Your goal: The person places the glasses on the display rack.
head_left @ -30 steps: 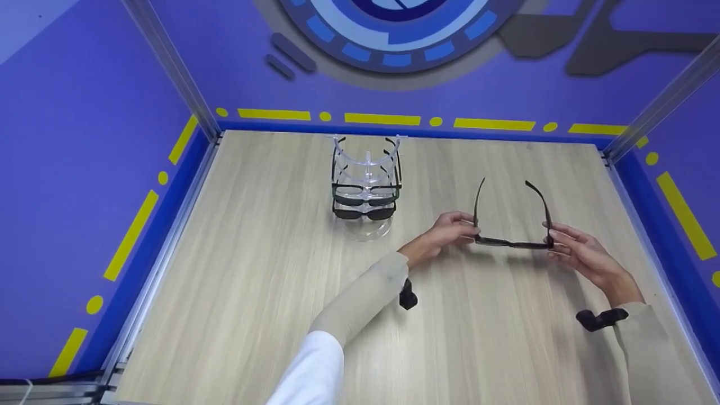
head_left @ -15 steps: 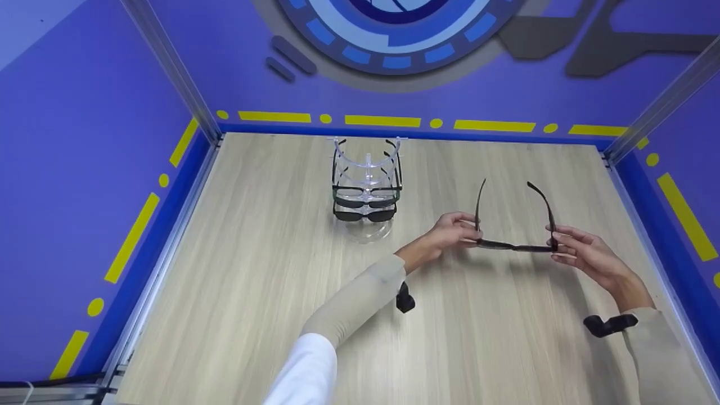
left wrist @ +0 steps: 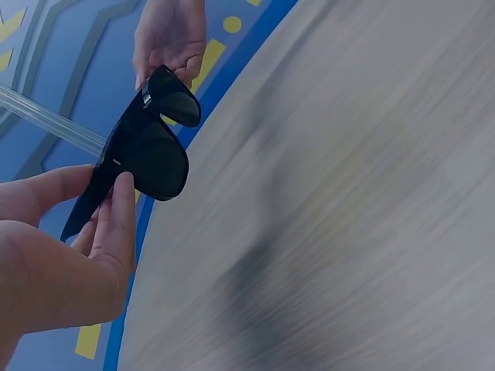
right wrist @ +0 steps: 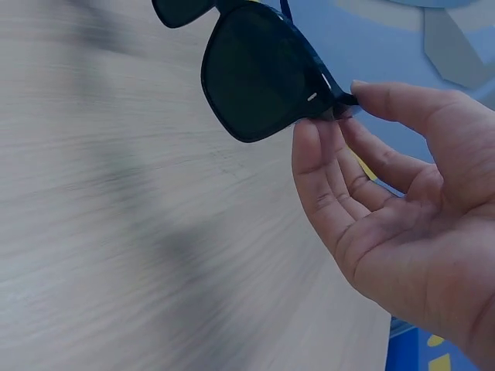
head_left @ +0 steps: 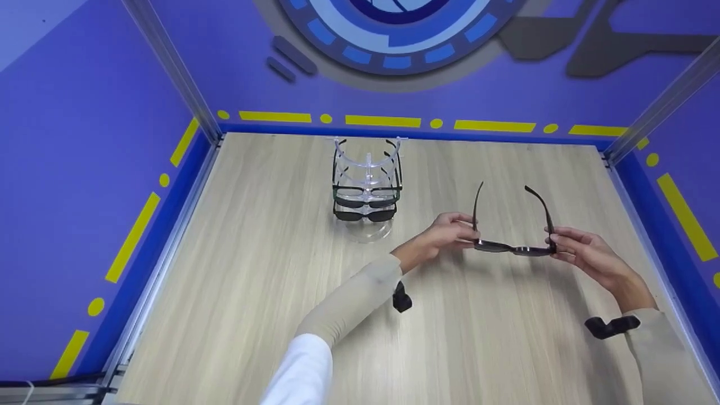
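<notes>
A pair of black sunglasses is held above the right part of the table, temples spread and pointing away from me. My left hand pinches the frame near its left hinge. At the opposite hinge my right hand pinches it between thumb and fingers. Dark lenses show clearly in the left wrist view, with the other hand at the far end. In the right wrist view the right fingers touch the corner beside the dark lens.
A clear display stand rises left of my hands and carries several pairs of glasses, one above another. Blue panels with metal posts enclose the wooden table at the back and sides.
The sunglasses first shifted slightly right, then a little back left. Their front has tilted, so the lenses show more in the head view. Both hands keep their hold.
</notes>
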Available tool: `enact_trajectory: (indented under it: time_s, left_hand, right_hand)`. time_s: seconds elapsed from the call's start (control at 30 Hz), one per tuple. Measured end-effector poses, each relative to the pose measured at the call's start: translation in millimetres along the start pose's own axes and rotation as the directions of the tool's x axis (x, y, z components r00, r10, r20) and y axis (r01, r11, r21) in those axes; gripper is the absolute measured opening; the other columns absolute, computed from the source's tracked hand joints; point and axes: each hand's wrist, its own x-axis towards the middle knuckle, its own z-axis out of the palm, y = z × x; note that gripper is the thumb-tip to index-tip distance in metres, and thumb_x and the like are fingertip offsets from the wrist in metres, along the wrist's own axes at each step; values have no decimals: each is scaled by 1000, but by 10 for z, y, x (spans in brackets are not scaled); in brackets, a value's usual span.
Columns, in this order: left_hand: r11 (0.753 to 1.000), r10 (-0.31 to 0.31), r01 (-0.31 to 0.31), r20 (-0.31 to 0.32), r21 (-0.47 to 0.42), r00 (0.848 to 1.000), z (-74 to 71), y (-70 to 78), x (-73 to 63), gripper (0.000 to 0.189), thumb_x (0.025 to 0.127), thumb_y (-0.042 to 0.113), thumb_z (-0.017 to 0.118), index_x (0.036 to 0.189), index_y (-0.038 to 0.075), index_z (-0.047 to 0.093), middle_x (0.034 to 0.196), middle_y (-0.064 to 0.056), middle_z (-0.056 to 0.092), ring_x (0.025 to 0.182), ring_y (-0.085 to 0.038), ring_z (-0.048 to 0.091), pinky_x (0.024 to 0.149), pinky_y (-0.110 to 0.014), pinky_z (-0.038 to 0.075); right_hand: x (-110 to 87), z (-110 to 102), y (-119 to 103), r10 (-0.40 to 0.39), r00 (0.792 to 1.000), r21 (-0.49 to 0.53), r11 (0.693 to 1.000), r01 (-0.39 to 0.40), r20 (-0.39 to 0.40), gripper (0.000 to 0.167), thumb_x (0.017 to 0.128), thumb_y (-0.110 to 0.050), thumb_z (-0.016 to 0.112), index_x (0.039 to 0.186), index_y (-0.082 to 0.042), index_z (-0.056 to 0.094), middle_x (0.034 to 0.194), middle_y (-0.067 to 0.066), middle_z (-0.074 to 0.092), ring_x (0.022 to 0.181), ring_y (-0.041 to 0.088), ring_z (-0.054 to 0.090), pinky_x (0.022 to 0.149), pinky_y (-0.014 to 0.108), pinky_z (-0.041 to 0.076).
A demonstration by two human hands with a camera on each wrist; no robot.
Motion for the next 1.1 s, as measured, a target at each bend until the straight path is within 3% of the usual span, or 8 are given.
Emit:
enact_trajectory:
  time_s: [0.23,0.5,0.8,1.1]
  left_hand:
    - [1000,-7,6,60,6,998,-21,66,-45,44,88,-13,68,128,3,59,89,-2,67,78,-15,68,86,-36,64]
    - [1000,-12,11,71,5,997,-36,149,-95,57,89,-14,67,140,5,53,97,-6,69,87,-17,68,91,-40,63]
    - [999,34,-34,21,-8,999,-16,192,-157,63,87,-13,70,145,7,53,112,-15,74,89,-17,71,86,-38,64]
    - [999,20,-20,1,-46,1000,13,215,-153,56,87,-12,71,138,7,58,105,-11,73,85,-17,70,73,-27,64]
  right_hand:
    - [-34,30,-54,9,1000,-40,999,-10,-24,30,105,-2,52,124,-20,66,108,-2,75,97,9,72,84,25,62]
    - [-59,66,-117,-9,1000,-84,996,10,12,34,106,-3,49,132,-23,59,112,-3,76,103,8,72,87,26,62]
    - [-88,111,-174,-11,1000,-90,996,13,14,38,105,0,51,132,-24,62,114,-3,76,105,8,73,87,27,62]
    - [-120,120,-222,-1,1000,-67,998,3,31,40,105,2,50,131,-24,65,115,-1,75,103,10,74,85,29,63]
